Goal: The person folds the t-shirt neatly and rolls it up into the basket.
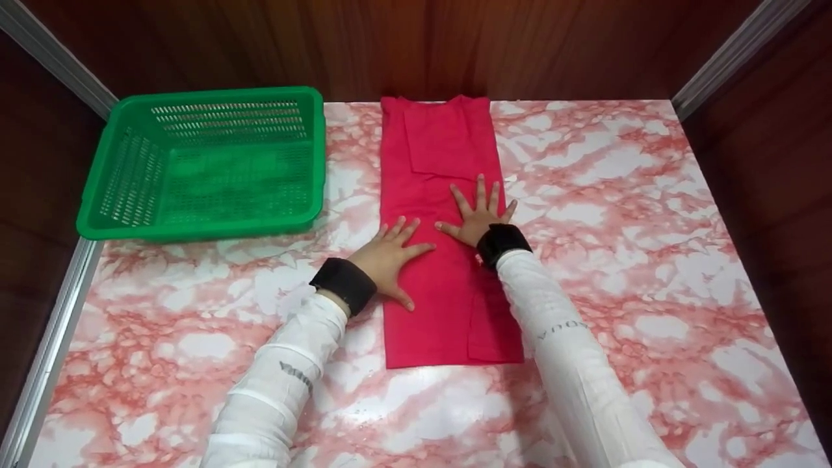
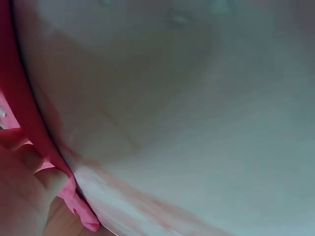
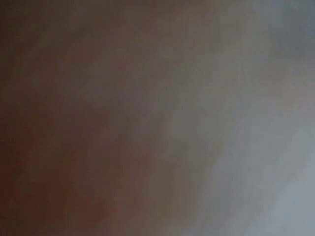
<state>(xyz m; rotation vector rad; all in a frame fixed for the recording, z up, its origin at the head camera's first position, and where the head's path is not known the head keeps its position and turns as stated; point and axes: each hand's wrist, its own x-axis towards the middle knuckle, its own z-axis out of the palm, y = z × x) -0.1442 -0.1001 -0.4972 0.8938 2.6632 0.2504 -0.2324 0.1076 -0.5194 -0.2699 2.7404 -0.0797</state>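
Note:
A red long-sleeved shirt [image 1: 432, 325] lies folded into a long strip on the marbled table, with a sleeve [image 1: 442, 143] turned down over its far part. My left hand [image 1: 390, 257] rests with spread fingers on the strip's left edge, about midway along. Farther up, at the right edge, my right hand [image 1: 478, 218] lies flat on the cloth, fingers fanned out. In the left wrist view, the fingers [image 2: 49, 177] touch the shirt's edge [image 2: 37, 123] beside the bare tabletop. The right wrist view is a blur with no clear shapes.
A green plastic basket [image 1: 316, 162] with slotted walls stands at the back left. The red-and-white marbled table [image 1: 617, 214] spreads around the shirt. Dark wooden panels [image 1: 416, 49] enclose the back and sides, with metal strips at the corners.

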